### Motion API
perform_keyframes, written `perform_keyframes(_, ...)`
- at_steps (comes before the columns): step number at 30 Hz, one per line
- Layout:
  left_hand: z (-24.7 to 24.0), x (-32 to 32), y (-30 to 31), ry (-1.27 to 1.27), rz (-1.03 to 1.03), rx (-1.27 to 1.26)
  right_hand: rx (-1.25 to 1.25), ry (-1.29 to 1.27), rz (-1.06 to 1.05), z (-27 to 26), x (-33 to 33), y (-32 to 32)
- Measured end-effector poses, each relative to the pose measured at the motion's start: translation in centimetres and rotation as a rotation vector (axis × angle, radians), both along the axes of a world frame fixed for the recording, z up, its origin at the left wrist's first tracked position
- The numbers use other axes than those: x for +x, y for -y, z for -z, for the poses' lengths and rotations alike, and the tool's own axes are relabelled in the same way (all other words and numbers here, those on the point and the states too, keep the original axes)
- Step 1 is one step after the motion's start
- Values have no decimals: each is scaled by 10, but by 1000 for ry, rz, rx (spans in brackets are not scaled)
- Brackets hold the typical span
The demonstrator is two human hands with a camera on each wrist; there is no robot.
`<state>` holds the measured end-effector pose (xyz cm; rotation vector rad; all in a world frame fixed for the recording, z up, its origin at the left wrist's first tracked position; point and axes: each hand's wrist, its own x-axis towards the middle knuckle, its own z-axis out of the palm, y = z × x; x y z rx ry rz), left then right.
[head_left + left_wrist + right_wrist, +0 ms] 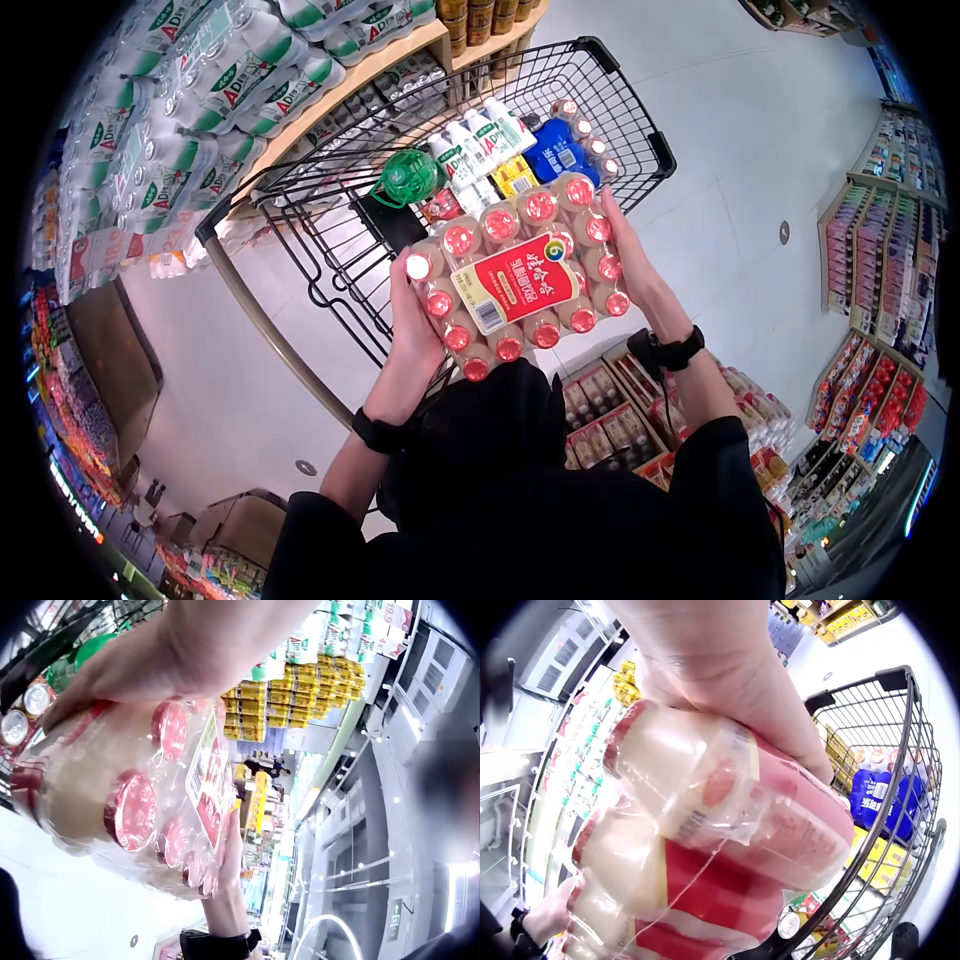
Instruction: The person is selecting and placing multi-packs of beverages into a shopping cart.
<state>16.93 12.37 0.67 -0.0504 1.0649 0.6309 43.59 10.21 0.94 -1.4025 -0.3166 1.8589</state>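
The bottle pack (520,275) was held over the near end of the shopping cart (662,148). Its red caps faced up and its long axis ran slightly slanted from the left hand (415,320) to the right hand (630,265), which both gripped its ends. Clear film wrapped beige bottles under a red label. Inside the cart lay a blue pack (555,152) and white bottles (480,140).

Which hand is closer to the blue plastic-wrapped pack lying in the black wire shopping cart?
Right. The right hand holds one side of the shrink-wrapped pack of red-capped bottles, just beside the blue pack; the left hand holds the opposite side, farther away.
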Motion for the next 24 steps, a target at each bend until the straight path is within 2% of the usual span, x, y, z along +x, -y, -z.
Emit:
perform_keyframes(3, 44, 23, -28, 6, -45, -54, -43, -7, -64, 39, 26, -39)
perform_keyframes(8, 110, 53, -60, 54, -115, -5, -155, -29, -98, 110, 53, -97)
perform_keyframes(11, 143, 65, -69, 26, -186, -16, -169, 38, -152, 133, 55, -122)
perform_keyframes(14, 161, 72, -76, -50, -200, -57, -157, 6, -169, 165, 58, -132)
perform_keyframes(17, 179, 78, -77, -160, -210, -135, -267, 3, -113, 193, 60, -134)
perform_keyframes(22, 233, 80, -62, -183, -206, -183, -333, 53, -85, 235, 65, -127)
perform_keyframes(24, 249, 80, -56, -223, -230, -198, -338, 66, -135, 247, 66, -128)
